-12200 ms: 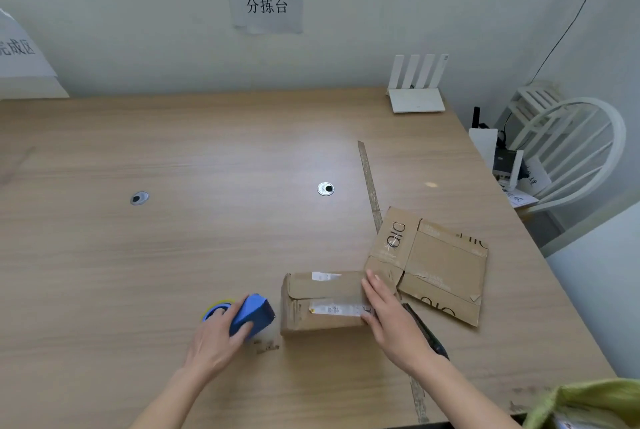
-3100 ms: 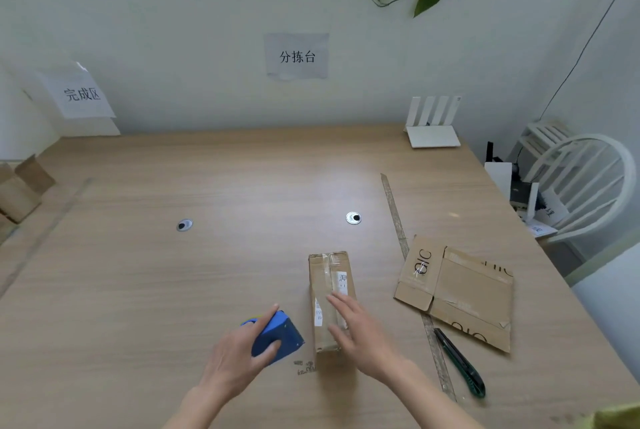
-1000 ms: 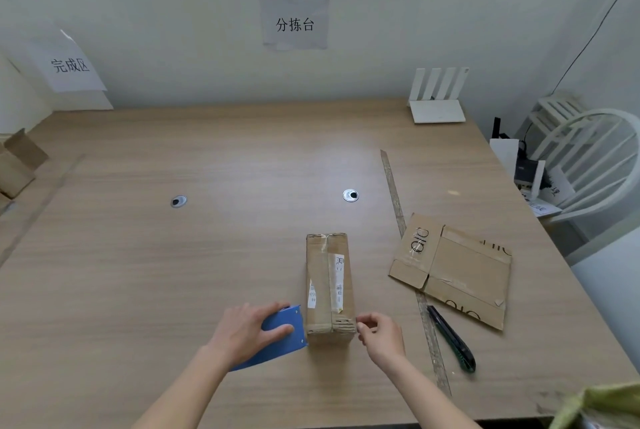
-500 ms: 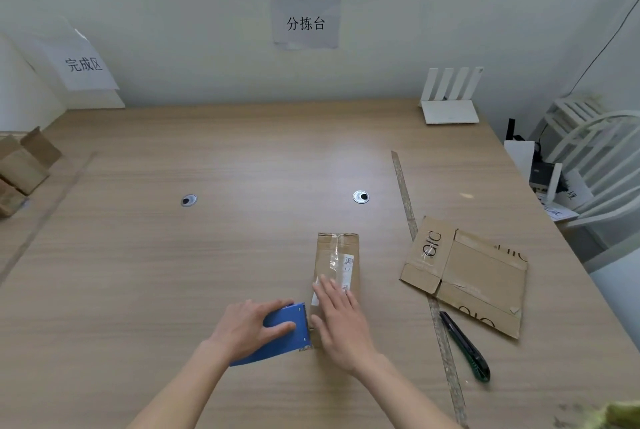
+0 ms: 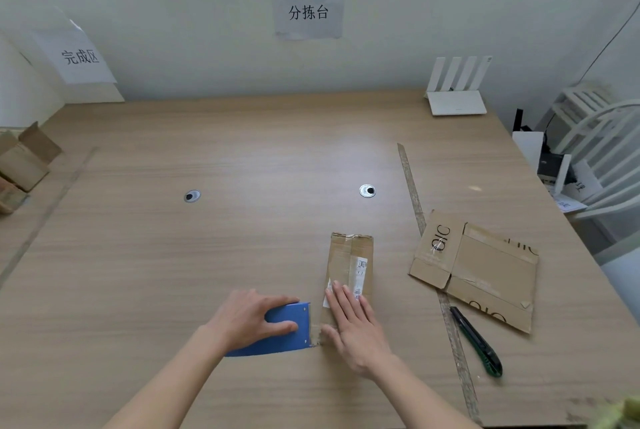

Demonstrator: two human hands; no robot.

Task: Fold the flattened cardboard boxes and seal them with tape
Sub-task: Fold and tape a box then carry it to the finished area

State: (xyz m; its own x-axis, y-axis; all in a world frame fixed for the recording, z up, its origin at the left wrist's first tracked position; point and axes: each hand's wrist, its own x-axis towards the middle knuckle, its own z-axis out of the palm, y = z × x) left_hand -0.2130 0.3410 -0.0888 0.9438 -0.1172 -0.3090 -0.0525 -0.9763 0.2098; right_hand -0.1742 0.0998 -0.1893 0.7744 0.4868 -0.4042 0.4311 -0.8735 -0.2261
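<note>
While right hand (image 5: 356, 328) lies flat — brown taped box (image 5: 349, 266) upright | left hand (image 5: 247, 319) grips blue dispenser (image 5: 289, 328)

The right hand (image 5: 355, 323) lies flat over the near end of the folded box (image 5: 350, 266), hiding the seam under its fingers. The left hand (image 5: 249, 319) covers most of the blue tape dispenser (image 5: 289, 328); its roll is unseen. The box's label print is illegible.
</note>
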